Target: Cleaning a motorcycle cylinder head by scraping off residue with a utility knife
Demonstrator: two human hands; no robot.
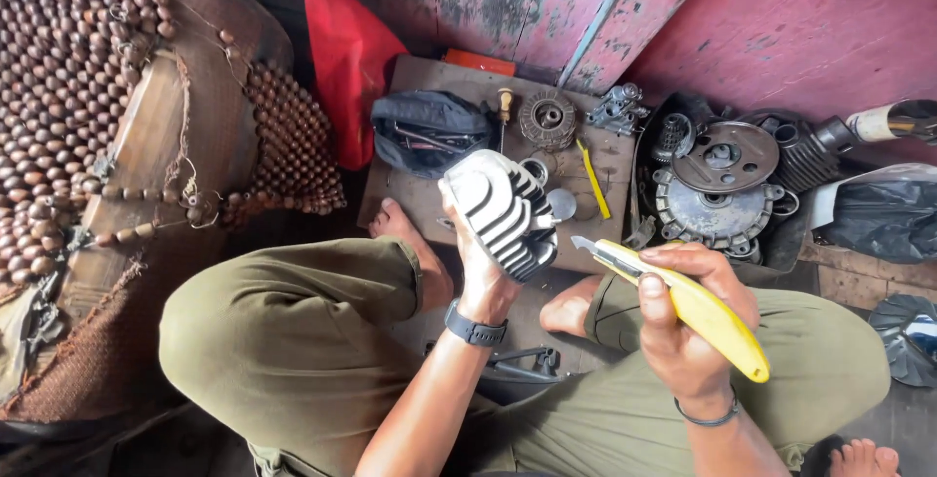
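Olive-green trouser knees (pixel 293 340) fill the bottom of the head view; person sits cross-legged, bare feet tucked by a worn wooden board (pixel 410 194). Right hand (pixel 688 326) wrapped in a full fist around a yellow-handled utility knife (pixel 698 306), thumb along the top, short blade out. Knife's long axis runs from lower right up to upper left, tip aimed at the silver finned metal cylinder head (pixel 503 213). Left hand (pixel 483 267) holds that head up from below, fingers clamped on its near edge, fins facing the camera, black watch on the wrist. Head sits up and left of the blade tip, just beside it, not touching as far as I can tell. Right hand is the nearer one to the gap. On the board behind: dark cloth tool pouch (pixel 429 130), round toothed clutch part (pixel 547 118), yellow pencil-like stick (pixel 591 179). Grey round engine cover (pixel 717 208) to the right.
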